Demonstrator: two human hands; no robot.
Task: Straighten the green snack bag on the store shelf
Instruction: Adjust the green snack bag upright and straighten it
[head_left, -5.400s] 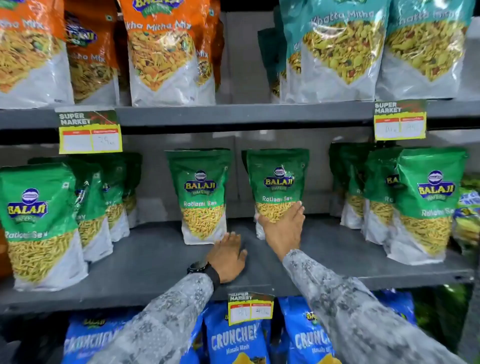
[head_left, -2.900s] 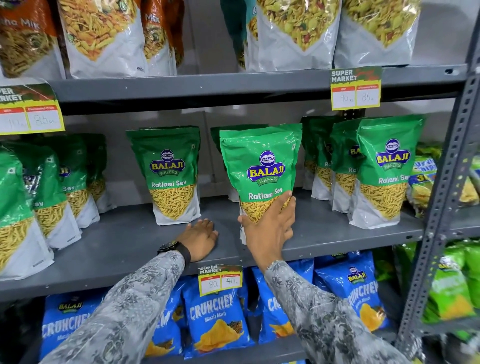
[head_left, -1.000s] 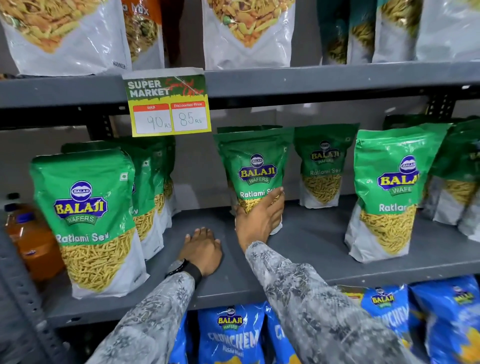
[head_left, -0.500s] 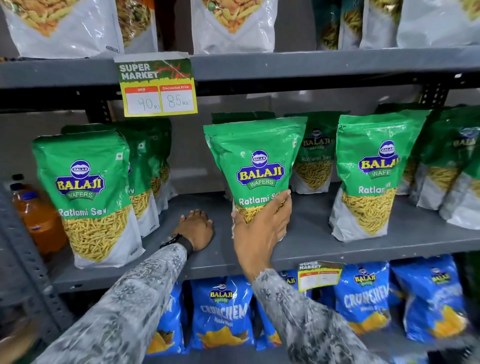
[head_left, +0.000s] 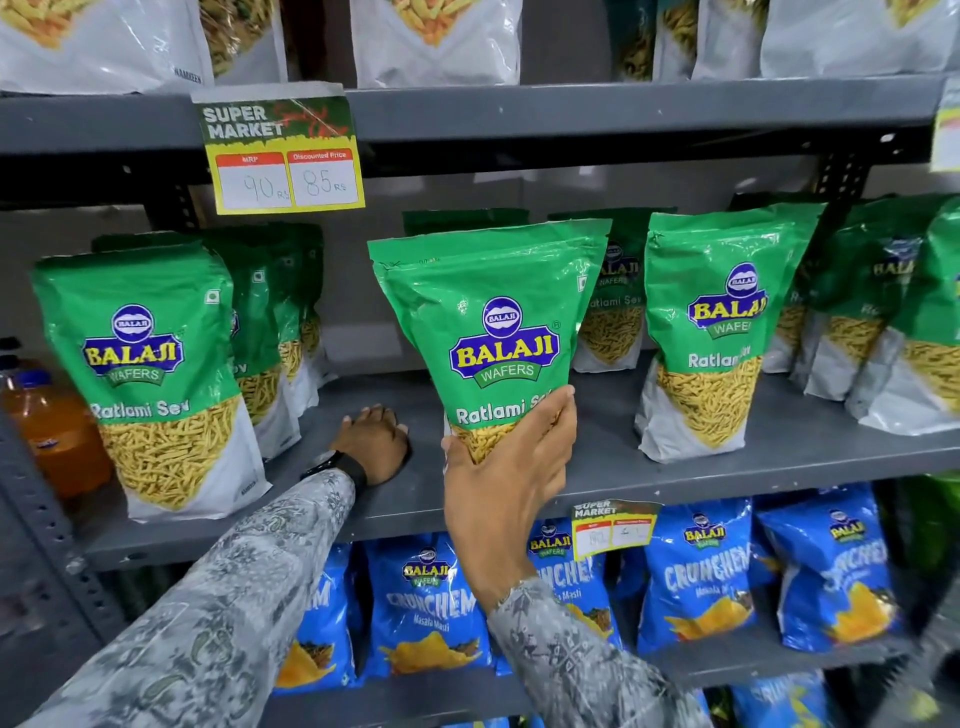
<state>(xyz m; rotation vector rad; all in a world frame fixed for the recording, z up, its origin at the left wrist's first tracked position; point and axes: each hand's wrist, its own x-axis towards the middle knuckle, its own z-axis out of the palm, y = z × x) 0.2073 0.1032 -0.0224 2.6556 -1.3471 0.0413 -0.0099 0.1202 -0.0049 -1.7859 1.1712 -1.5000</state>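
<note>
The right hand (head_left: 511, 470) grips the green snack bag (head_left: 493, 322) around its lower part, thumb on the left edge and fingers on the right, and holds it in front of the middle shelf (head_left: 727, 470), tilted a little to the left. The left hand (head_left: 375, 439) rests flat on the shelf, holding nothing. The bag looks light, soft and slippery, with brittle content, so a gentle hold low at both sides seems best

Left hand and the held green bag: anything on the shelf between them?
Nothing: in the head view only bare grey shelf separates the left hand from the green bag gripped by the right hand.
</note>
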